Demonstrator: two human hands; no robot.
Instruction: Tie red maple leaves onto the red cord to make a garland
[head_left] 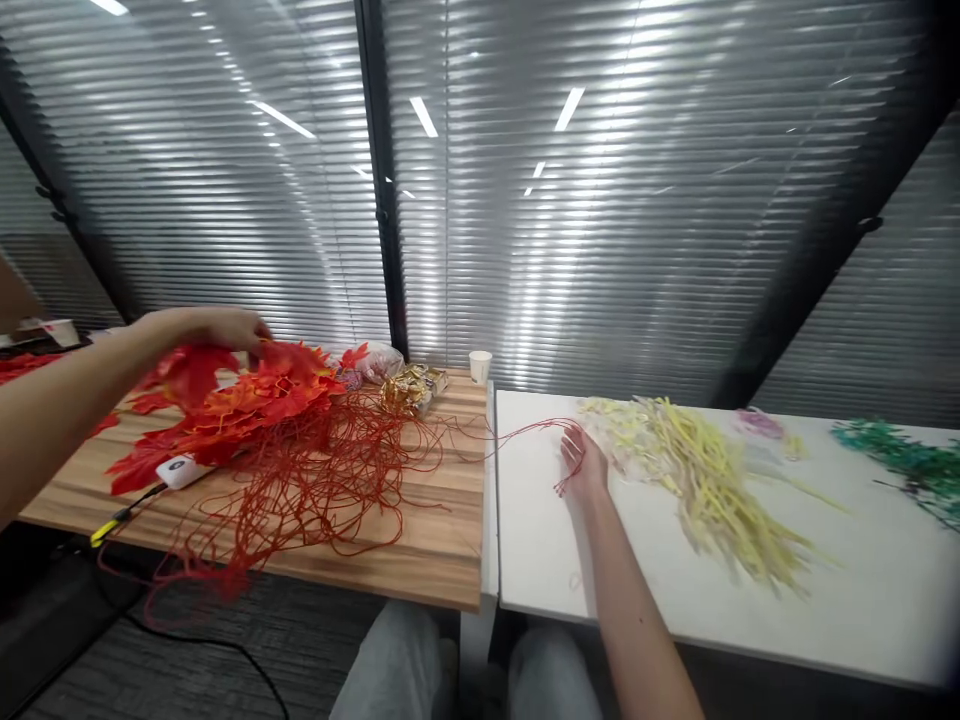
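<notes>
At the left, my left hand [232,328] is closed at the top of a pile of red and orange artificial maple leaves [255,410], with a leaf blurred beneath its fingers. Over the white table, my right hand [585,460] has its fingers curled round a few thin red cords [536,428]. Those cords run left to a loose tangle of red cord [330,470] lying in front of the leaves. Part of this tangle hangs over the wooden table's front edge.
A wooden table [442,555] meets a white table [540,580]. A paper cup [480,366] and a gold foil packet [412,388] stand at the back. Yellow strips [720,490] and green foliage [907,460] lie rightward. A white device [178,471] with a cable sits by the leaves.
</notes>
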